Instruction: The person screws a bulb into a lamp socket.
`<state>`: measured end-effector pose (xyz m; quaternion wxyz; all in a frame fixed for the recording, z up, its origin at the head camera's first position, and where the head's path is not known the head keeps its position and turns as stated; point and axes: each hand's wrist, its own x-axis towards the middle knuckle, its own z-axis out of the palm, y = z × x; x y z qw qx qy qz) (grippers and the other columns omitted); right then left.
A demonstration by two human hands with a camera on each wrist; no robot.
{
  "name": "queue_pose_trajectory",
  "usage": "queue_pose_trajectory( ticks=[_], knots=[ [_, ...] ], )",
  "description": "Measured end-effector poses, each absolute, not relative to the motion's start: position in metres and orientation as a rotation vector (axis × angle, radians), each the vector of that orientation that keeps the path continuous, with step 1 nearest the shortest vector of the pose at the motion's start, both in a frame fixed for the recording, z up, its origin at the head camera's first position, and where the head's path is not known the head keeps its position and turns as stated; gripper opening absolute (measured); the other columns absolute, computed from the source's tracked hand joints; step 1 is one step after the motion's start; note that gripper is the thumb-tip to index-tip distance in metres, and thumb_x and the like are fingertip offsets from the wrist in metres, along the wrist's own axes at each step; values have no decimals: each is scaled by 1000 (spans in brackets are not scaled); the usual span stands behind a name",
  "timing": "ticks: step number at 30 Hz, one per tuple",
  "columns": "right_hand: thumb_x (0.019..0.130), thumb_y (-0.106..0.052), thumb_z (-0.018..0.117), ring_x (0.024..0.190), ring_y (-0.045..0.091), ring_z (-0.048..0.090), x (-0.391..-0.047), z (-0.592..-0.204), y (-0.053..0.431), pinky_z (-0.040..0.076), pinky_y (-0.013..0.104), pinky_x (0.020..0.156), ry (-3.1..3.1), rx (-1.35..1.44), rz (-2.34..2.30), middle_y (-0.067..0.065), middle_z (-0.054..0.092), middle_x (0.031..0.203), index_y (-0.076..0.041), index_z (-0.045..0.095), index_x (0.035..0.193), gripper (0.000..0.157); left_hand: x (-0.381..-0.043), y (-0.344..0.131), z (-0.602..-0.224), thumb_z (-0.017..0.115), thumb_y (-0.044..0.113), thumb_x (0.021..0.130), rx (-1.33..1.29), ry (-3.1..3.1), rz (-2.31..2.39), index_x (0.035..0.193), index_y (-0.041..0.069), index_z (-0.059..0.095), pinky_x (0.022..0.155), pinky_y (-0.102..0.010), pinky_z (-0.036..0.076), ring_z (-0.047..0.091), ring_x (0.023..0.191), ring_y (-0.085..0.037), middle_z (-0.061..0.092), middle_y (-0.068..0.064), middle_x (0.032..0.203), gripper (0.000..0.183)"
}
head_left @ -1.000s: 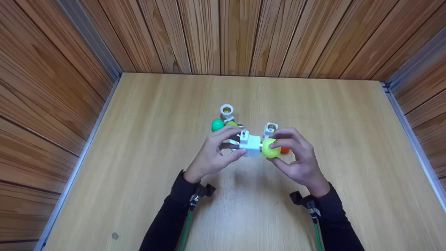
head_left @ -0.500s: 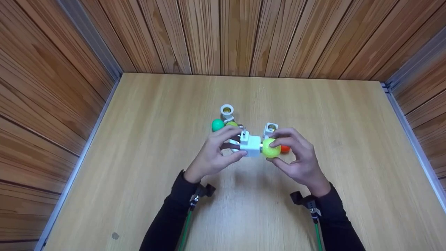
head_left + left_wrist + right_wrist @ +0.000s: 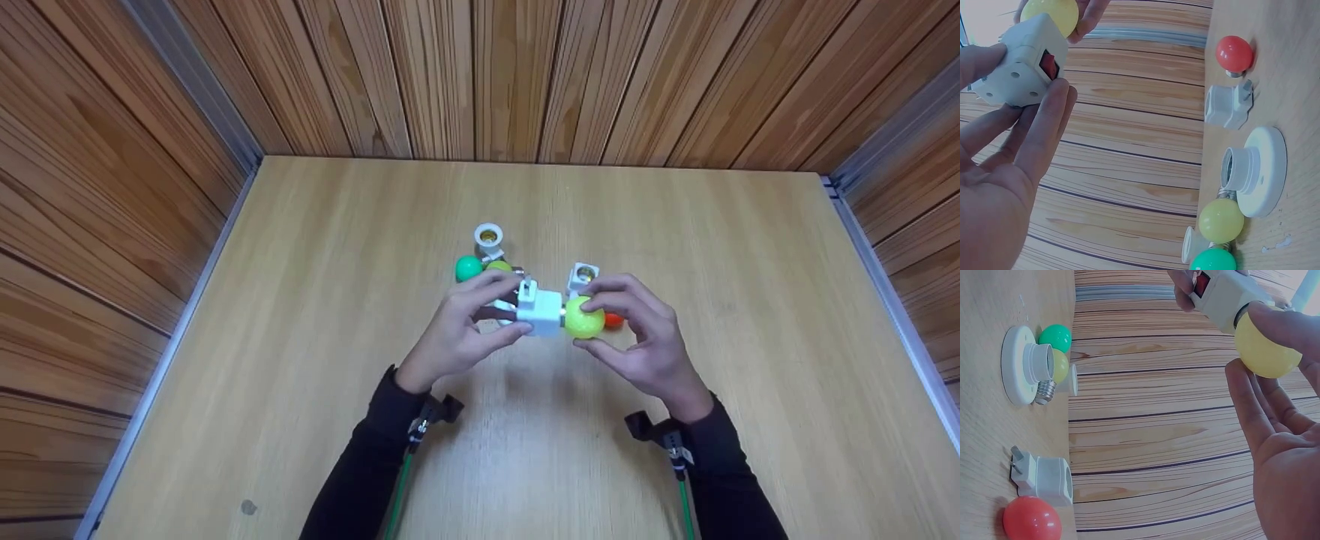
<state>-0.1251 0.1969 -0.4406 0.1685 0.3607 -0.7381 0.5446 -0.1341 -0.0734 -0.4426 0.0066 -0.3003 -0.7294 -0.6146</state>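
In the head view my left hand [image 3: 465, 326] grips a white lamp holder [image 3: 541, 313] between thumb and fingers, raised over the table. A red rocker switch [image 3: 1049, 64] shows on its side in the left wrist view. My right hand [image 3: 637, 337] pinches a yellow bulb [image 3: 583, 321] by its round glass, thumb on one side and fingertips on the other. The bulb's base points into the holder's mouth, and a narrow band of metal shows between glass and holder in the head view. Thumb and fingers cover part of the glass in the right wrist view [image 3: 1268, 349].
On the wooden table [image 3: 375, 225] lie a red bulb [image 3: 1032, 520], a white plug-in socket [image 3: 1050, 478], a round-based white lamp holder [image 3: 1270, 174], a second yellow bulb [image 3: 1221, 220] and a green bulb [image 3: 469, 268]. Another white socket [image 3: 488, 236] stands farther back. Wood-panelled walls enclose the table.
My right fingertips have shifted slightly up and back over the yellow bulb, uncovering more of its glass. My left hand and the lamp holder stay almost where they were.
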Motion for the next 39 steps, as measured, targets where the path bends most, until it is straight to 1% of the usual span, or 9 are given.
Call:
queue_pose_trajectory(
  ticks=[5, 9, 16, 18, 21, 25, 30, 35, 39],
  knots=[
    [68, 24, 85, 118, 10, 65, -125, -441, 196, 60, 16, 102, -2105, 1010, 1528, 27, 62, 118, 7, 69, 113, 50, -135, -73, -443, 77, 9, 96, -886, -2323, -1948, 143, -1, 63, 96, -29, 66, 72, 116, -34, 66, -19, 134, 50],
    [68, 25, 84, 119, 13, 66, -125, -442, 195, 60, 18, 104, -2086, 1004, 1547, 25, 63, 120, 6, 69, 116, 54, -134, -73, -443, 76, 10, 97, -849, -2350, -1952, 143, -1, 62, 98, -29, 66, 71, 118, -35, 67, -19, 136, 50],
    [64, 30, 83, 127, 15, 67, -126, -447, 191, 59, 23, 109, -2002, 1003, 1771, 5, 67, 132, 16, 61, 122, 63, -132, -75, -442, 74, 9, 99, -852, -2347, -1995, 144, -3, 60, 100, -31, 65, 70, 119, -34, 66, -21, 137, 49],
    [66, 28, 83, 129, 15, 67, -126, -449, 188, 57, 24, 113, -2018, 999, 1801, 1, 68, 135, 16, 60, 123, 63, -131, -75, -441, 73, 8, 99, -872, -2352, -2007, 145, -4, 59, 101, -32, 65, 70, 120, -33, 65, -22, 139, 49],
    [69, 23, 85, 131, 13, 66, -125, -452, 184, 54, 23, 117, -2069, 984, 1787, -3, 71, 135, 12, 62, 122, 59, -131, -74, -440, 72, 9, 100, -904, -2376, -2021, 146, -4, 59, 103, -33, 64, 69, 123, -34, 64, -22, 142, 49],
    [69, 21, 86, 129, 13, 69, -125, -454, 180, 51, 23, 118, -2074, 966, 1756, -1, 75, 131, 8, 66, 117, 54, -131, -73, -440, 71, 9, 101, -925, -2400, -2054, 147, -3, 58, 100, -31, 65, 71, 120, -35, 65, -22, 140, 50],
    [68, 24, 85, 125, 14, 71, -125, -454, 179, 52, 24, 116, -2022, 976, 1759, 3, 76, 126, 9, 67, 114, 51, -132, -72, -441, 71, 7, 101, -964, -2409, -2089, 148, -4, 57, 96, -30, 66, 72, 116, -37, 66, -25, 137, 50],
    [67, 25, 85, 124, 15, 70, -125, -455, 180, 52, 24, 115, -1998, 994, 1763, 5, 75, 125, 10, 67, 115, 53, -133, -72, -441, 69, 10, 102, -983, -2441, -2094, 148, -2, 58, 96, -30, 66, 71, 115, -30, 67, -23, 137, 48],
    [66, 25, 84, 124, 14, 68, -125, -455, 184, 52, 23, 115, -2004, 1002, 1737, 11, 74, 123, 11, 66, 117, 56, -134, -71, -444, 68, 15, 104, -979, -2488, -2093, 149, 3, 60, 98, -32, 66, 70, 115, -26, 68, -19, 140, 47]
  ],
)
